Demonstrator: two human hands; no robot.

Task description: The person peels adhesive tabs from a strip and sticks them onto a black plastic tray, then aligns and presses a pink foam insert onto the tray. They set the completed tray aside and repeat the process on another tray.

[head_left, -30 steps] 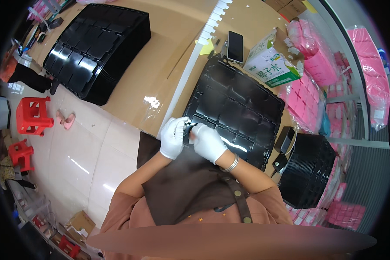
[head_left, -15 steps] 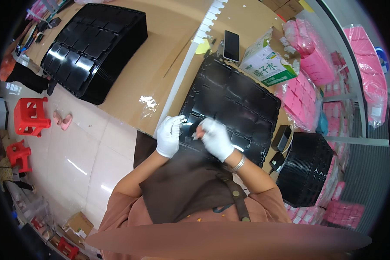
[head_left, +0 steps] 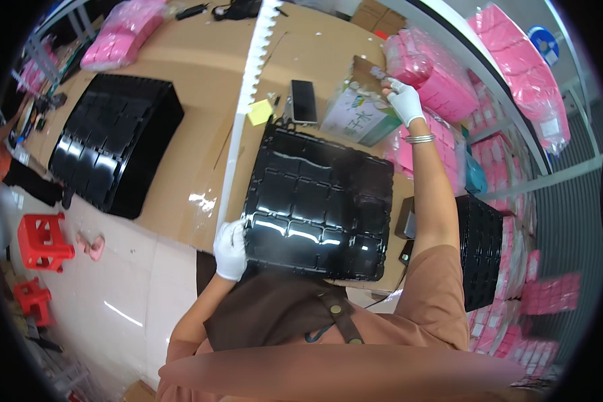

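A black moulded tray (head_left: 318, 201) with many shallow pockets lies on the brown cardboard-covered table in front of me. My left hand (head_left: 231, 249), in a white glove, grips the tray's near left corner. My right hand (head_left: 403, 99), also gloved, is stretched far out over an open white and green carton (head_left: 356, 114) at the back right. Its fingers pinch a small pale item at the carton's top; what the item is cannot be made out.
A stack of black trays (head_left: 114, 151) sits at the left of the table. A long white toothed strip (head_left: 244, 100), a yellow note (head_left: 260, 112) and a dark phone (head_left: 303, 102) lie behind my tray. Pink packets (head_left: 442, 80) fill the right-hand shelves. Red stools (head_left: 41, 241) stand on the floor.
Both hands were together at the tray's near edge. Now my right hand has reached out to the carton at the back right, and my left hand has stayed at the tray's corner.
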